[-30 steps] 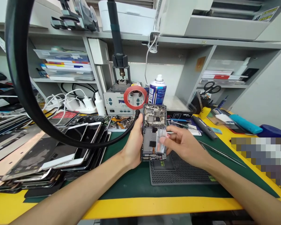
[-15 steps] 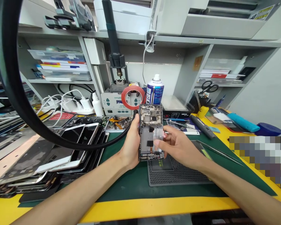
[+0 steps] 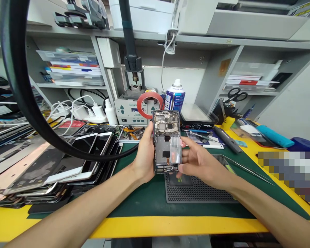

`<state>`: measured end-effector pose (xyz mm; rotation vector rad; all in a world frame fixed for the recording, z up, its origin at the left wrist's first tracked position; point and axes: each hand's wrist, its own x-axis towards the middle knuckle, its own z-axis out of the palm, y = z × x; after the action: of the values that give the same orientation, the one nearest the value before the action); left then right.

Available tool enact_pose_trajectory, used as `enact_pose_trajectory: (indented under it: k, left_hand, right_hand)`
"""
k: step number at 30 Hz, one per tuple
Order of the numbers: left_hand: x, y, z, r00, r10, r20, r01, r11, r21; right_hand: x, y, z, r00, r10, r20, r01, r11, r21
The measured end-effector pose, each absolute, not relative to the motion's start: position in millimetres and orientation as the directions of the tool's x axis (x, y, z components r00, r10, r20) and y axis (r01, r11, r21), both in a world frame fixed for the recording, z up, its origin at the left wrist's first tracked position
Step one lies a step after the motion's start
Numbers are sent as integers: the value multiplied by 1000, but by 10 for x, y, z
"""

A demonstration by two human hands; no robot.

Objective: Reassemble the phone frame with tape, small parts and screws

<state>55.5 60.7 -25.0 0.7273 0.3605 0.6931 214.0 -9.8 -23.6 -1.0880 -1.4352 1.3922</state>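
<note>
An opened smartphone [image 3: 161, 148] stands tilted between my hands, its circuit board showing at the top and a bare grey bay below. My left hand [image 3: 144, 153] grips its left edge, thumb along the side. My right hand [image 3: 198, 160] is closed around the lower right edge, thumb near the bottom corner, fingers partly behind it. A clear plastic film [image 3: 175, 151] with a pink tab lies over the right side of the bay, close to my right fingers. Beneath the phone, a grey perforated mat [image 3: 201, 193] rests on the green work mat [image 3: 139, 205].
Stacked phone screens and frames [image 3: 67, 165] fill the left side. A thick black hose [image 3: 54, 137] arcs across the left. Behind stand a soldering station [image 3: 129, 112], red tape roll [image 3: 140, 110] and blue spray can [image 3: 175, 96]. Tweezers [image 3: 248, 169] lie to the right.
My right thumb has moved off the clear film down to the phone's lower right edge. The view has shifted slightly, so the bench sits a little further right.
</note>
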Motion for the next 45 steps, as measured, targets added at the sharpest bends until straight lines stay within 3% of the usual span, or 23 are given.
enact_pose_trajectory:
  k: [5,17,32,38,45]
  left_hand:
    - [523,615,-280,813,583,-19,-399,579,711]
    - [525,624,-280,777,628,-39,-450,598,663]
    - [528,557,-248,770,637,-17,-446,558,700]
    - [533,560,-229,742,670,-3,-472,526,708]
    - [523,568,-267,788,615,-13,-423,557,714]
  right_hand:
    - [2043,-130,-231,-264,965,-3,43,9,-999]
    - [2087,-168,-196,-353,936,20,-133,-29,-991]
    - [2012,-185,-221,-258,966,19,-28,12,-1000]
    - [2033,-152,-238,-287,957,33,-79,11,-997]
    - [2017,-180,-243,-268,963,19,-52,6,-999]
